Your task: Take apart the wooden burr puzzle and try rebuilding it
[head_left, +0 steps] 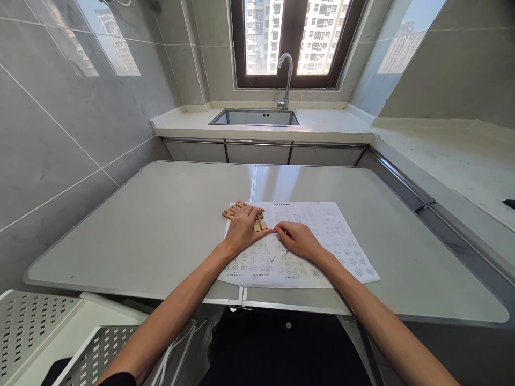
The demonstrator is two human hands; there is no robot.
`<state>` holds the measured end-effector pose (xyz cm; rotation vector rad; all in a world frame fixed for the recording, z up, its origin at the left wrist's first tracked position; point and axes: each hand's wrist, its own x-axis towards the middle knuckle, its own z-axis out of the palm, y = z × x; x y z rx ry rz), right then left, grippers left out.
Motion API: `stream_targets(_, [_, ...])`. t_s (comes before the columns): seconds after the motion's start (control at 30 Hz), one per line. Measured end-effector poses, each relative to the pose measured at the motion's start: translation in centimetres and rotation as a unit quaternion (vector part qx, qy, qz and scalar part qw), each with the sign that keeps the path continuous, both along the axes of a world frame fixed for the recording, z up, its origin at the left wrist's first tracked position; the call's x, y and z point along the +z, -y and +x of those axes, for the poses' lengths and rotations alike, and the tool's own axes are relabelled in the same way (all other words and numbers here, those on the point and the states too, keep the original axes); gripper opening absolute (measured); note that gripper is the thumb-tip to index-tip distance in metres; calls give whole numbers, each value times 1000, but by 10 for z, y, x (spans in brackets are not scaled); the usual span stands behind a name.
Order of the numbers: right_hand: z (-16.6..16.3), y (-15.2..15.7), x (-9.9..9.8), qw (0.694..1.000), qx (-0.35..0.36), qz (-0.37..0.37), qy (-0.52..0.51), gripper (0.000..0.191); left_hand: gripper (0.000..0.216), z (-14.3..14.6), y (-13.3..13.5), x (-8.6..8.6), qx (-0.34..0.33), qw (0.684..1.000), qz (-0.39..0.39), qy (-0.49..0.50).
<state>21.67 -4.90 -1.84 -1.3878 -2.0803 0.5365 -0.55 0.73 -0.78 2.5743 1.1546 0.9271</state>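
Grey-tiled kitchen corner; window point(295, 37) at the back, tap point(286, 75) over a steel sink point(257, 118) set in a pale counter point(330, 126). In front, a folding table point(161, 225) with a centre seam, perforated metal racks point(36, 321) at lower left.

Item 1: printed sheet point(338, 236), white, covered in rows of small diagrams, lying flat across the table seam, near edge close to the table's front rim.

Item 2: wooden pieces point(232, 210), tan, notched, flat slats grouped at the sheet's upper left corner, partly on the paper, partly on the bare table; count unclear, since most are covered.

Item 3: left hand point(244, 228), palm down, fingers spread and lying flat over the wooden pieces, pressing rather than gripping; nothing enclosed.

Item 4: right hand point(300, 239), resting on the sheet just beside the left, fingers curled loosely, fingertips drawn together near the slats; possibly pinching a small piece, too small to tell.

Risks, as judged:
- Sheet free on smooth metal; a sideways push from either hand likely to slide or crease it, carrying the pieces along.
- Slats thin and notched; uneven pressure from the flat palm could scatter them or snap a tab.
- Small piece at the right fingertips, if any, easily dropped into the table seam.
- Sheet's near edge close to the rim; a forearm drag could pull it off.
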Motion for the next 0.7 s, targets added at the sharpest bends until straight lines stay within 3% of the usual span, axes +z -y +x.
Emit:
stream_targets(0.17, [1, 0, -1, 1000, 7, 1, -5, 28, 51, -11, -13, 3, 118, 992, 25, 29])
stream_targets(0.4, [0, 0, -1, 1000, 6, -6, 2, 27, 52, -24, -29, -8, 188, 982, 10, 16])
stream_targets(0.57, [-1, 0, 1, 1000, 5, -6, 3, 26, 48, -17, -19, -1, 156, 986, 58, 8])
stream_targets(0.7, [-1, 0, 1, 1000, 2, -6, 4, 25, 24, -7, -4, 7, 45, 996, 67, 23])
